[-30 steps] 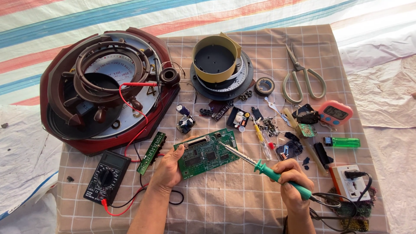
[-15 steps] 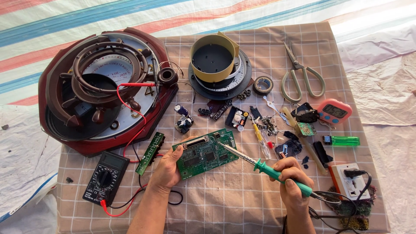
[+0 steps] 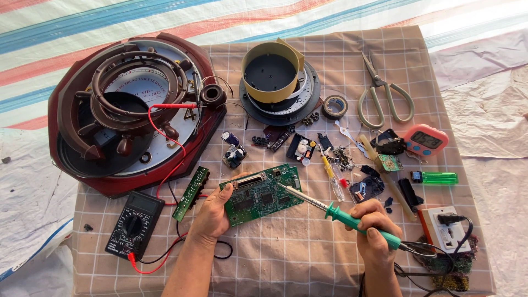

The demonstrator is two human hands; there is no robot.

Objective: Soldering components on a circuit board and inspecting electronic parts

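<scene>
Barely any change since a second ago: left hand point(image 3: 212, 215) still clamps green circuit board point(image 3: 262, 193) at desk centre, right hand point(image 3: 374, 226) fingers stay wrapped on soldering iron point(image 3: 330, 209), tip on board toward 10 o'clock; soldering continues, multimeter point(image 3: 133, 224) at 9 o'clock

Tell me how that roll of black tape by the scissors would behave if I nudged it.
The tape roll lies flat on the checked cloth, so it would likely slide, not roll. It looks small and light. The scissors lie close beside it.

circuit boards point(image 3: 263, 193): 3 | scissors point(image 3: 383, 93): 1 | multimeter point(image 3: 133, 224): 1 | lighter point(image 3: 434, 177): 1
</scene>
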